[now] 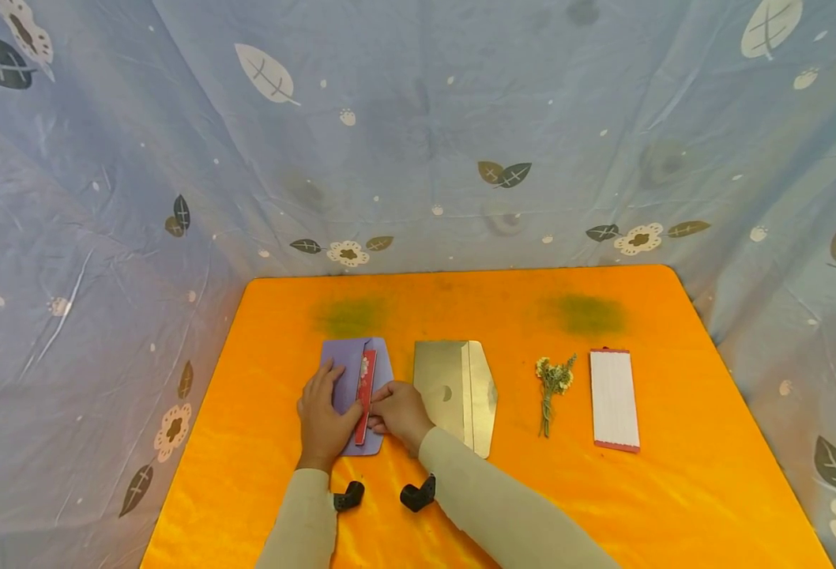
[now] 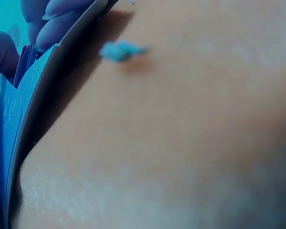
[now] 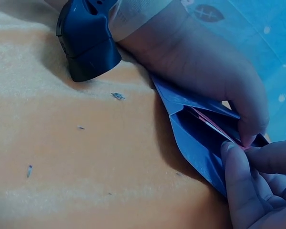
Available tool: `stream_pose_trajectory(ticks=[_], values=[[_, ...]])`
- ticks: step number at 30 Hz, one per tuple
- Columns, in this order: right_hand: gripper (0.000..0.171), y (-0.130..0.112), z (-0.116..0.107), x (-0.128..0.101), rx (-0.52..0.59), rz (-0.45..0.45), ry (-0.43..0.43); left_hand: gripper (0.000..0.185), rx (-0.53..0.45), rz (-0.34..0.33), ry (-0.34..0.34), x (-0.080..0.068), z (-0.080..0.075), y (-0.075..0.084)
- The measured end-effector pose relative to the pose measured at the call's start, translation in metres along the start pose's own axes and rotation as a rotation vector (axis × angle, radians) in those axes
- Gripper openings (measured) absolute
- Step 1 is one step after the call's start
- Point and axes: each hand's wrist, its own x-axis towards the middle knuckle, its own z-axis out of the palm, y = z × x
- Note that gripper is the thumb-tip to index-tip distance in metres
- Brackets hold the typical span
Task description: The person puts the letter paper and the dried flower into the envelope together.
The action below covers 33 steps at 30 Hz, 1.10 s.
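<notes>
— Two hands on one item? Report.

— Yes. My left hand [image 1: 324, 415] lies flat on the purple envelope [image 1: 347, 371], fingers straight, pressing it to the cloth. My right hand [image 1: 400, 411] pinches the red card [image 1: 364, 395] at its right edge, fingertips [image 3: 236, 157] closed on it at the envelope's mouth.

— Where does the card lie from the grip?

— Just left of my right fingers, touching them. Its long axis runs near to far, along the envelope's opening. It sits partly inside the envelope; the right wrist view shows its pink edge between the flaps. How deep it has gone I cannot tell.

— Which hand is nearer the card?

— Both are beside it: left hand on its left, right hand on its right. Only the right holds it.

— Left wrist view?

— Mostly blurred cloth; the envelope's edge shows at far left, little else.

— Surface?

— Orange cloth [image 1: 247, 490] over the table, with loose specks on it in the right wrist view.

— Room?

— To the right of the envelope, in a row: a gold envelope [image 1: 453, 391] just beside my right hand, then a dried flower sprig [image 1: 553, 387], then a white card [image 1: 613, 399] well apart. Blue leaf-print sheets [image 1: 418, 126] hang behind and at both sides.
</notes>
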Motion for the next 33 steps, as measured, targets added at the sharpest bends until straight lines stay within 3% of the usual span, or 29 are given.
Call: stream_pose_trajectory(ticks=[18, 33], values=[[0.007, 0.0015, 0.0076, 0.0049, -0.036, -0.029, -0.005, 0.068, 0.002, 0.001, 0.009, 0.0001, 0.0001, 0.0011], [0.009, 0.0022, 0.0105, -0.0024, -0.035, 0.001, -0.02, 0.068, 0.003, 0.005, 0.008, 0.0003, -0.0002, 0.0013]])
